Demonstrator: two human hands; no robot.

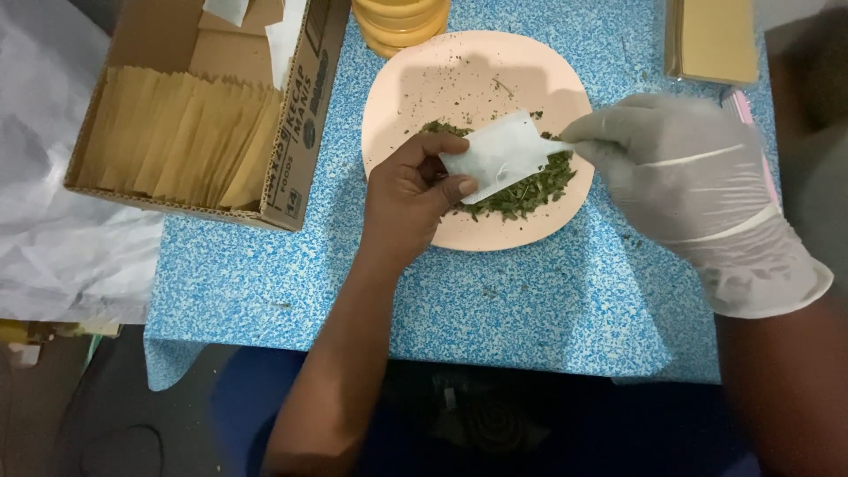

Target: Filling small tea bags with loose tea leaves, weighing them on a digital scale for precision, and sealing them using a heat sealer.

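A small white sachet (497,155) is hanging over the pink plate (415,84), stretched between the person's two hands. The bare left hand (408,196) is pinching the sachet's near end between thumb and fingers, while the right hand (671,172), wearing a pale glove, is gripping the far corner with its fingertips pressed together. Just beneath the sachet, one heap of dried green leaves (521,193) is lying on the plate, partly hidden by it. One open cardboard box (300,141) is sitting to the left, holding a row of tan paper envelopes (181,141) too tightly packed to count. Yellow lids (399,19) are stacking up beyond the plate. Everything is resting on a blue speckled table (530,309).
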